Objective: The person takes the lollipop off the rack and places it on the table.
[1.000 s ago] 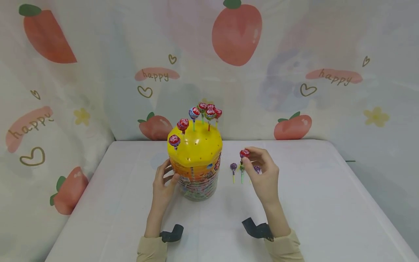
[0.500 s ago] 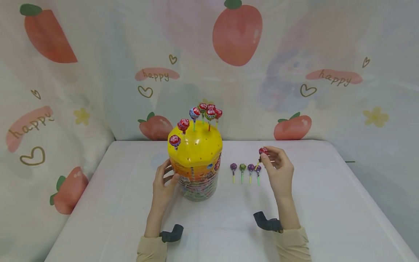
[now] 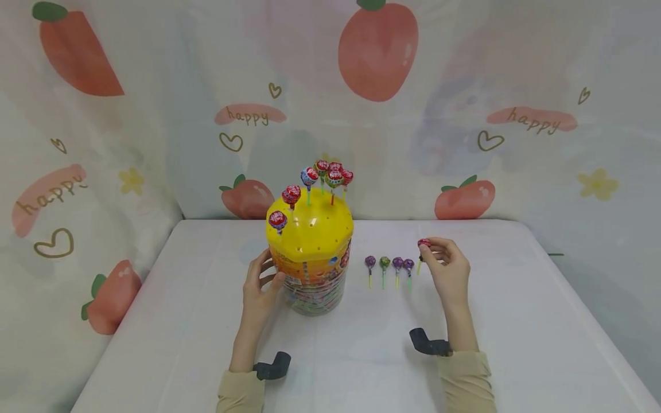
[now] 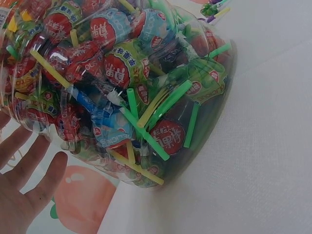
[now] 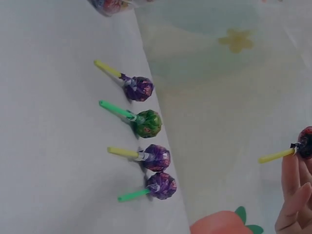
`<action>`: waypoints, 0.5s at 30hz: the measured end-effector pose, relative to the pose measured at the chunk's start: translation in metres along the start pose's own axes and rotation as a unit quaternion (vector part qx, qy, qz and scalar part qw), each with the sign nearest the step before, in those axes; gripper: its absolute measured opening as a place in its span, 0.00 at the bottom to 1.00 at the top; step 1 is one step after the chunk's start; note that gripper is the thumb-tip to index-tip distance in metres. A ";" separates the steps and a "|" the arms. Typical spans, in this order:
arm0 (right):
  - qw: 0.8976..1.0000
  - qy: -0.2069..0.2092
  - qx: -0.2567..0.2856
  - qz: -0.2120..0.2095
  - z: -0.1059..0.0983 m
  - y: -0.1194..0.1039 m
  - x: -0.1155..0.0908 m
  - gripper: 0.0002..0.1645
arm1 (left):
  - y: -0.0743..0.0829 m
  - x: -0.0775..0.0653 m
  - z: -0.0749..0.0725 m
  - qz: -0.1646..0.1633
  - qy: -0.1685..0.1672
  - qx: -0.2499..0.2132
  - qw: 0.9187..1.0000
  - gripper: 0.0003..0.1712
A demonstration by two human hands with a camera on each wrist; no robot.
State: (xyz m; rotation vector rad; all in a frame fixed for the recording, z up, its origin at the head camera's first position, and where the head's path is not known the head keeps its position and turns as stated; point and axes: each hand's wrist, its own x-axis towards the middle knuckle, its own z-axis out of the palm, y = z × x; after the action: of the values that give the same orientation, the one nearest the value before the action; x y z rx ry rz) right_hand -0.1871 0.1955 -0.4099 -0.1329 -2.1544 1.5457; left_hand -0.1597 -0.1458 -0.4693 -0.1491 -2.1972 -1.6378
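Observation:
My right hand (image 3: 450,269) pinches a lollipop (image 3: 423,244) with a red wrapper and yellow stick, held upright just right of a row of lollipops. The row on the table has a purple lollipop (image 3: 370,262) at its left end, then a green one (image 3: 384,263) and two more purple ones (image 5: 155,157). My left hand (image 3: 260,289) rests against the left side of a big clear jar (image 3: 315,292), its fingers spread in the left wrist view. Several lollipops stand in holes of the jar's yellow lid (image 3: 312,226), mostly along the left and back.
Many wrapped lollipops (image 4: 117,68) fill the jar. White cloth covers the table (image 3: 335,367), and a curtain (image 3: 361,132) with fruit prints hangs behind it. A black wrist mount (image 3: 273,367) sits on the left wrist, another (image 3: 428,343) on the right.
My right hand has moved right with the pinched lollipop, from in front of the row to beyond its right end, then slightly lower. My left hand and the jar have stayed put.

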 end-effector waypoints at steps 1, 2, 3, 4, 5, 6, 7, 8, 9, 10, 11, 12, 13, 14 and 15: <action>1.000 -0.002 -0.001 0.008 0.001 0.006 0.002 0.15 | 0.000 0.000 0.000 0.000 0.001 0.001 1.000 0.35; 1.000 -0.005 -0.003 0.017 0.001 0.012 0.005 0.15 | 0.001 0.000 0.000 0.000 0.002 0.001 1.000 0.35; 1.000 -0.007 -0.006 0.027 0.002 0.019 0.007 0.16 | 0.001 0.000 0.000 0.000 0.004 0.000 1.000 0.35; 0.999 -0.009 -0.010 0.037 0.002 0.026 0.010 0.16 | 0.002 0.001 0.000 0.000 0.005 -0.002 1.000 0.35; 0.999 -0.012 -0.014 0.047 0.003 0.032 0.012 0.17 | 0.002 0.001 0.000 0.000 0.006 -0.001 1.000 0.35; 0.998 -0.014 -0.023 0.056 0.003 0.037 0.013 0.17 | 0.002 0.001 0.000 0.001 0.006 0.000 1.000 0.35; 0.997 -0.017 -0.028 0.066 0.003 0.042 0.015 0.18 | 0.002 0.001 0.000 0.001 0.006 0.001 1.000 0.35; 0.996 -0.021 -0.035 0.076 0.004 0.046 0.016 0.18 | 0.002 0.001 0.000 0.001 0.006 0.002 1.000 0.35; 0.995 -0.025 -0.041 0.083 0.003 0.050 0.017 0.18 | 0.002 0.001 0.000 0.000 0.006 0.002 1.000 0.35; 0.994 -0.030 -0.047 0.091 0.003 0.053 0.018 0.19 | 0.002 0.001 0.000 0.000 0.005 0.003 1.000 0.35; 0.993 -0.035 -0.052 0.099 0.003 0.056 0.019 0.19 | 0.002 0.001 0.000 -0.002 0.004 0.003 1.000 0.34; 0.992 -0.040 -0.060 0.105 0.003 0.059 0.019 0.19 | 0.001 0.001 0.000 -0.003 0.004 0.003 1.000 0.34; 0.991 -0.045 -0.066 0.111 0.002 0.061 0.020 0.20 | 0.001 0.001 0.000 -0.004 0.004 0.001 1.000 0.34; 0.990 -0.050 -0.071 0.115 0.001 0.064 0.021 0.20 | 0.001 0.001 0.001 -0.005 0.003 -0.001 1.000 0.34; 0.988 -0.055 -0.075 0.120 0.001 0.067 0.021 0.20 | 0.001 0.001 0.001 -0.005 0.003 -0.002 1.000 0.34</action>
State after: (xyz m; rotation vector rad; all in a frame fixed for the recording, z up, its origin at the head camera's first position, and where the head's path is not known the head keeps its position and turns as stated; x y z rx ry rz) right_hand -0.2192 0.2261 -0.4643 -0.3774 -2.4145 1.5481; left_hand -0.1602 -0.1449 -0.4681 -0.1342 -2.1948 -1.6466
